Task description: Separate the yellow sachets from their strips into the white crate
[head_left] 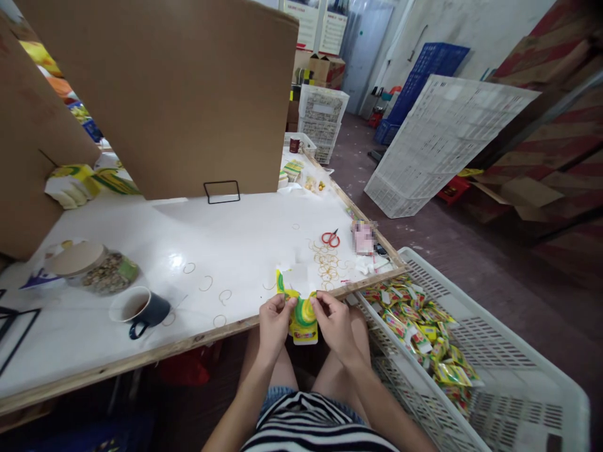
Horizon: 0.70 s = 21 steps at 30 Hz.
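Between my hands, just over the table's front edge, is a yellow and green printed card package (304, 320) with a white flap at its top. My left hand (276, 320) pinches its left side between thumb and fingers. On the opposite side, my right hand (333, 320) pinches the upper right edge. Fine print on the package is too small to read. Loose rubber bands (328, 263) lie in a heap on the table beyond my right hand, and red-handled scissors (331, 238) rest behind them.
A white crate (527, 358) at my right holds many similar yellow-green packages (424, 326). On the white table (254, 245) stand a dark blue mug (141, 311) and a lidded jar (106, 270). A tall cardboard panel (211, 100) rises at the back. Stacked white crates (438, 138) stand beyond.
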Available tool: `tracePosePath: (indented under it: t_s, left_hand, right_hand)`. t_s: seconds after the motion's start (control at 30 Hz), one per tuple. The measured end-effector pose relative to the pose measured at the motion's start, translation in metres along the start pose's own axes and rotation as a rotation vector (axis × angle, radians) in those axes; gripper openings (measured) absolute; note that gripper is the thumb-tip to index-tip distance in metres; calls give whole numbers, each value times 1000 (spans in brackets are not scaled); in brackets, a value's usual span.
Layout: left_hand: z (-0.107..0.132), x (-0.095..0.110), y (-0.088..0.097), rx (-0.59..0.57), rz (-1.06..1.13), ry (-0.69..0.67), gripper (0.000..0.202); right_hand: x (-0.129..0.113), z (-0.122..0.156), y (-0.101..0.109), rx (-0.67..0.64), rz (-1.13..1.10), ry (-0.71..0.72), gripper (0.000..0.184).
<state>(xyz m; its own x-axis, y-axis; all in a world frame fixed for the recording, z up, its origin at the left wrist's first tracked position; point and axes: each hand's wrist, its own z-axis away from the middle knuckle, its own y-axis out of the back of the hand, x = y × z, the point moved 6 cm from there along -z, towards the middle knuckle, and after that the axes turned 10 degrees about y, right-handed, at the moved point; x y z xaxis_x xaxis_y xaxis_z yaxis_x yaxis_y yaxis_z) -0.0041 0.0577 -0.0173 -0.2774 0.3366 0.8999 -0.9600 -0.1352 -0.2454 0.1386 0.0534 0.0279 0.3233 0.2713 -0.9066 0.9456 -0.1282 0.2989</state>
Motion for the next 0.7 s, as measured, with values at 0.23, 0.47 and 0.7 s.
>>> tracePosePath:
  t_s: [0.23, 0.47, 0.7]
  left_hand:
    - [8, 4, -6, -113, 6, -8, 51]
    - [23, 22, -10, -208, -67, -72, 57]
    - [29, 27, -16, -326, -31, -53, 60]
  right_hand:
    - [14, -1, 8, 110, -128, -66, 21]
    - [8, -4, 8, -7, -283, -52, 30]
    - [8, -5, 9, 6, -289, -32, 30]
